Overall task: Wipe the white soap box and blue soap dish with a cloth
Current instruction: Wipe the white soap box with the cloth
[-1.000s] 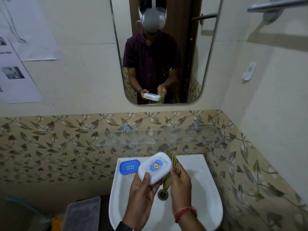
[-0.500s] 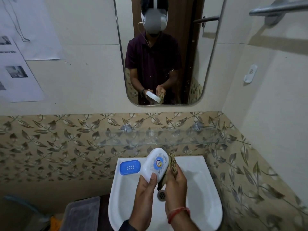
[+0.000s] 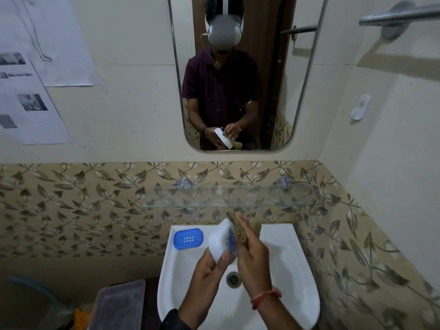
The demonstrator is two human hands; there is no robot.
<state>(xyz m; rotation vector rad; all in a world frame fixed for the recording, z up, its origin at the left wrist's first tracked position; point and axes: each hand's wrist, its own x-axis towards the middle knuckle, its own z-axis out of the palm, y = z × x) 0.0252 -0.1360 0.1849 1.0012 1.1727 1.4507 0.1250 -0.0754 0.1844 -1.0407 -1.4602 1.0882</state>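
the left hand (image 3: 209, 270) grips the lower end of the white box (image 3: 220, 241), thumb across its face, holding it tilted on edge above the sink (image 3: 285, 270). the right hand (image 3: 252, 256) lies flat with straight fingers, pressing the brown cloth (image 3: 239, 231) against the box's labelled face, so the 2 hands meet at the box. the blue dish (image 3: 188, 238) sits on the sink's back left corner, apart from the hands. a glass shelf (image 3: 226, 198) runs above the sink, under a mirror (image 3: 238, 91).
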